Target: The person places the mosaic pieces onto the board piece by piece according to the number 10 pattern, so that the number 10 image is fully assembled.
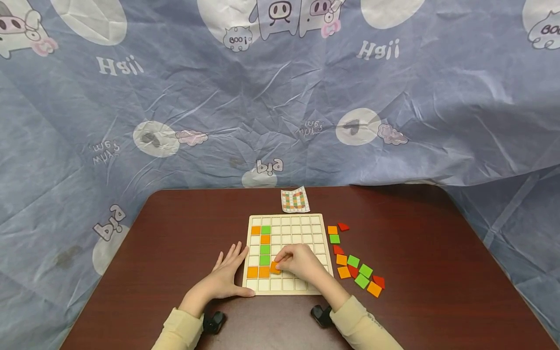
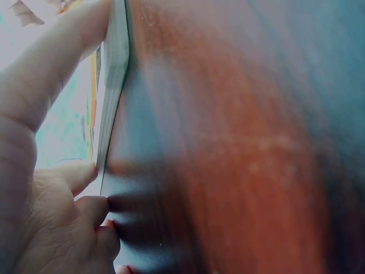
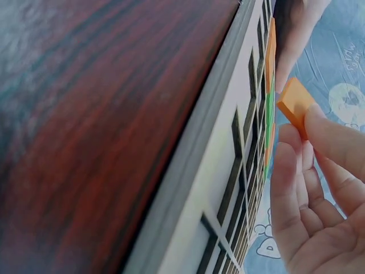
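A pale wooden grid board (image 1: 286,286) lies on the table, with several orange and green square tiles set in its two left columns that hold any. My right hand (image 1: 301,261) pinches an orange square tile (image 1: 275,268) between thumb and fingers, over the grid beside the lower orange tile (image 1: 264,272). In the right wrist view the held tile (image 3: 295,104) is tilted, clear of the board's surface. My left hand (image 1: 225,279) rests at the board's left side with fingers spread, its thumb along the lower left corner. In the left wrist view, fingertips (image 2: 85,174) touch the board's edge.
Right of the board lie loose tiles: orange squares (image 1: 374,289), green squares (image 1: 365,271) and red rounded pieces (image 1: 378,281). A paper card (image 1: 295,200) with a coloured grid pattern lies behind the board. A printed cloth (image 1: 280,97) hangs behind the dark table (image 1: 188,218).
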Available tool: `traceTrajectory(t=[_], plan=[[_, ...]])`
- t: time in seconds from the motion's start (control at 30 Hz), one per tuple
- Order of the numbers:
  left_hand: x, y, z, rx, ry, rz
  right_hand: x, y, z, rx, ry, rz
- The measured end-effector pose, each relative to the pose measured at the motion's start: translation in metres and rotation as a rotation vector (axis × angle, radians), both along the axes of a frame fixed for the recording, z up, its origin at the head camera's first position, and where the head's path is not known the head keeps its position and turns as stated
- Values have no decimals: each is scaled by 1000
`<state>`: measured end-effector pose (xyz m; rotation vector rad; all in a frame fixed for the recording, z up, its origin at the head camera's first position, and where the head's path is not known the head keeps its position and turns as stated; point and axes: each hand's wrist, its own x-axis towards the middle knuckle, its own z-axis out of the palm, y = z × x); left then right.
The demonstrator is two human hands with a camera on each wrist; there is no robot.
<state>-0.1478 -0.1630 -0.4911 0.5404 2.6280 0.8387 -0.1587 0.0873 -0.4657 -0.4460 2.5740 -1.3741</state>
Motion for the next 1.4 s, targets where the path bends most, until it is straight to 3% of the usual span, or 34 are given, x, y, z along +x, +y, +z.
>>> traceTrajectory(t=[0.47,1.1,1.4], plan=[[-1,0,1,-6,10,-1,-2,-4,-5,81,17,31],[0,-1,0,2,9,-3,3,-13,-3,243,163,31],[1,0,1,-3,14,2,0,-8,-1,222,193,-7]])
